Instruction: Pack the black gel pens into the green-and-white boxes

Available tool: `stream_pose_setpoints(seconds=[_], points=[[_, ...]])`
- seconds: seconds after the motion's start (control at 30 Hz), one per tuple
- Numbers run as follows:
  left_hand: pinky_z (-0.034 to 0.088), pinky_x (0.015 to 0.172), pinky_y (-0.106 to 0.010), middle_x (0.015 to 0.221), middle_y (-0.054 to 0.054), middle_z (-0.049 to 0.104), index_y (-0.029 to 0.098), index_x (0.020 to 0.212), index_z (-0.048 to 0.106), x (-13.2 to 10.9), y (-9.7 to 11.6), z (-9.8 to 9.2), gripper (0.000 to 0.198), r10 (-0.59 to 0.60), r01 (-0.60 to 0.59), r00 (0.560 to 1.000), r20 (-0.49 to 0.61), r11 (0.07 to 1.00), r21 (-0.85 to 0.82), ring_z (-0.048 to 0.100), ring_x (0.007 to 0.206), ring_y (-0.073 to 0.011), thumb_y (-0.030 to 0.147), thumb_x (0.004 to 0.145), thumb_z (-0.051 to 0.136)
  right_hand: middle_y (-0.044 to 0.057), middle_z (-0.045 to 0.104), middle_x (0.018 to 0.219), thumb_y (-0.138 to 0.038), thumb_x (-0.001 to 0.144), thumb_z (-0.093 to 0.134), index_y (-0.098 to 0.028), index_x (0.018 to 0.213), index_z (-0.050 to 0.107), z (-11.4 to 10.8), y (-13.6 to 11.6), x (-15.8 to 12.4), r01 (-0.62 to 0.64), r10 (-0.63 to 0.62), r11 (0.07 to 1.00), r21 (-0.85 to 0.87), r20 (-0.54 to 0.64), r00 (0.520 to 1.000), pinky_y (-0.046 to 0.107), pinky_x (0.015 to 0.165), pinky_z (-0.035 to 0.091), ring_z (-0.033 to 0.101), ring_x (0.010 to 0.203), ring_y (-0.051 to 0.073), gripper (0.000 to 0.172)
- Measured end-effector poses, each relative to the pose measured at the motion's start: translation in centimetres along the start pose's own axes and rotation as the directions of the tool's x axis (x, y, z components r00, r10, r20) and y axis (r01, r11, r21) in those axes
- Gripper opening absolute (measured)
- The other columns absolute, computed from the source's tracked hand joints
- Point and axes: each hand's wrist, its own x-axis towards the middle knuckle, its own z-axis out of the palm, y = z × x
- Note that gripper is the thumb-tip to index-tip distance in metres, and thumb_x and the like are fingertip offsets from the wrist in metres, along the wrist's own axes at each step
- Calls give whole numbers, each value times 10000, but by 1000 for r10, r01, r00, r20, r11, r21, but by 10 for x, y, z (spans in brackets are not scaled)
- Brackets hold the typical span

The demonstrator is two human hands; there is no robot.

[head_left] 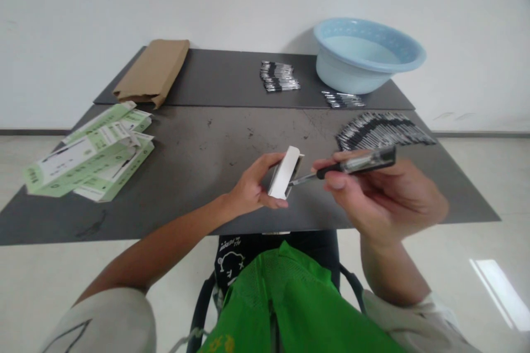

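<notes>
My left hand (252,186) is closed around a small white box (284,174), held over the front of the table with its open end toward the right. My right hand (385,196) pinches clear-barrelled pens (358,162) with black grips; blur hides how many. Their silvery tips point left and reach the box's opening. How far they go inside is hidden by the box wall. To the right, beyond my right hand, a fanned row of similar pens (383,131) lies on the table.
Flattened green-and-white cartons (89,151) lie in a pile at the left of the dark table (199,149). Behind them rests a brown paper bag (153,69). A light-blue basin (351,69) stands at the back right, near two smaller groups of pens (279,77).
</notes>
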Motion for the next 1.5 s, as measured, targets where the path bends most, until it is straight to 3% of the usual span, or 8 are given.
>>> stream_pose_setpoints(seconds=[0.1, 0.27, 0.43, 0.7, 0.9, 1.17, 1.33, 1.5], points=[[533, 1150, -578, 1505, -129, 719, 345, 1571, 619, 3, 4, -2, 1084, 23, -23, 1000, 11, 999, 25, 707, 1327, -396, 746, 639, 998, 19, 882, 955, -287, 940, 897, -316, 1185, 841, 12, -6, 8, 71, -76, 995, -75, -75, 994, 362, 577, 684, 832, 733, 239, 253], [550, 1148, -576, 1502, -119, 725, 356, 1561, 626, 8, 17, -4, 1022, 10, -11, 1000, 19, 999, 37, 714, 1325, -400, 733, 681, 984, 2, 886, 987, -226, 966, 871, -296, 1164, 829, 21, -3, 18, 220, -214, 973, -65, 85, 973, 274, 601, 659, 794, 677, 152, 214], [538, 1168, -563, 1502, -120, 722, 346, 1541, 644, 11, 22, -3, 937, -11, 11, 1000, 10, 1000, 3, 713, 1330, -393, 716, 739, 958, 82, 835, 1080, -253, 933, 901, -254, 1098, 849, 26, 11, 20, 206, -207, 978, 21, 56, 977, 376, 803, 653, 792, 945, 222, 173], [559, 1159, -546, 1484, -146, 728, 283, 1506, 660, 10, 22, 8, 875, -128, 130, 991, 26, 976, -176, 716, 1343, -393, 683, 782, 945, 25, 835, 909, -248, 950, 880, -210, 983, 812, 23, 21, 32, 151, -152, 988, 23, 112, 982, 276, 660, 565, 665, 655, 120, 84], [586, 1120, -548, 1460, -147, 746, 267, 1511, 650, 11, 28, 6, 868, -85, 84, 996, -6, 992, -97, 743, 1297, -381, 618, 785, 971, 10, 854, 955, -299, 989, 851, -214, 1026, 825, 22, 14, 30, 21, -18, 1000, -14, 154, 988, 232, 523, 481, 582, 543, 74, 96], [590, 1160, -550, 1445, -134, 755, 268, 1472, 667, 14, 33, 3, 852, -121, 120, 993, -15, 992, -36, 750, 1305, -368, 557, 748, 1012, -10, 851, 1084, -328, 1009, 825, -328, 1705, 462, 16, 24, 30, 35, -13, 995, -91, 235, 972, 228, 511, 550, 594, 511, 88, 784], [592, 1175, -540, 1452, -152, 751, 241, 1450, 677, 15, 31, 0, 798, -131, 131, 991, -18, 991, -27, 742, 1334, -370, 544, 784, 994, -4, 877, 1101, -271, 1041, 797, -289, 1514, 683, 18, 33, 31, 265, -235, 953, -149, 193, 953, 208, 613, 586, 668, 597, 82, 487], [605, 1150, -552, 1441, -157, 755, 243, 1450, 674, 16, 27, -1, 804, -115, 115, 993, -13, 993, 2, 756, 1301, -378, 574, 786, 982, 19, 891, 1075, -207, 993, 851, -212, 1245, 841, 18, 26, 37, 223, -214, 973, -62, 127, 968, 211, 653, 589, 711, 646, 84, 252]])
